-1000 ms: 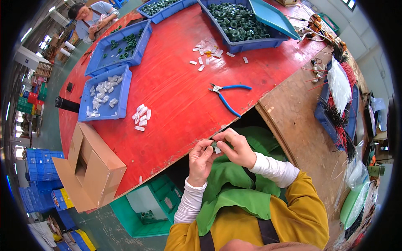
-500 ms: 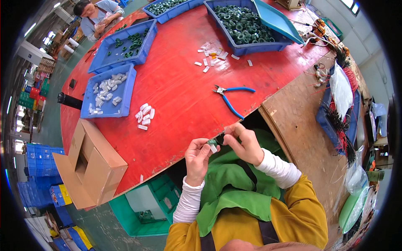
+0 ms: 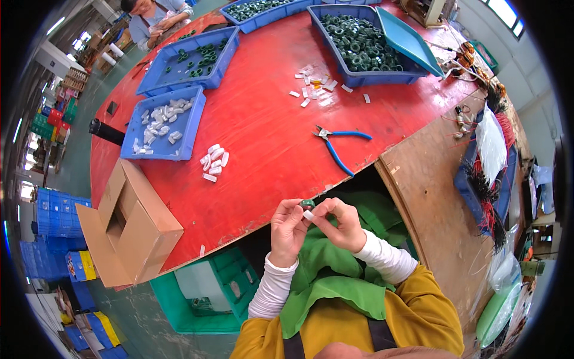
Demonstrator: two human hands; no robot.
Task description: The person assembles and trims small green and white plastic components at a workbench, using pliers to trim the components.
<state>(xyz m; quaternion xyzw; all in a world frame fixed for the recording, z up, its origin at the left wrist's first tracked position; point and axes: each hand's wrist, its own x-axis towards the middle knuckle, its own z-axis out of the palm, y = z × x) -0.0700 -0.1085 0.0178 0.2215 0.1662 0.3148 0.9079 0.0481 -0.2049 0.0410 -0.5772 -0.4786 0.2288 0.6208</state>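
Just past the table's near edge, my left hand (image 3: 287, 230) pinches a small dark green ring (image 3: 307, 204), much like the rings in the blue trays. A short white strip (image 3: 308, 215) sticks out below it, between my hands. My right hand (image 3: 344, 226) has come in close, its thumb and forefinger closed at the right end of the strip. The fingertips partly cover the ring and strip. Farther off on the red table lie pliers (image 3: 332, 143) with blue handles, jaws toward the far left.
Blue trays hold green rings (image 3: 362, 45) and white pieces (image 3: 160, 122). A small pile of white pieces (image 3: 214, 163) and scattered white strips (image 3: 317, 88) lie on the red table (image 3: 263, 119). An open cardboard box (image 3: 140, 230) stands left; a green crate (image 3: 179, 320) sits below. Another person (image 3: 156, 24) works far left.
My right hand has moved left and slightly down, from apart from the ring to meeting the white strip beside my left fingers. The whole view has shifted slightly.
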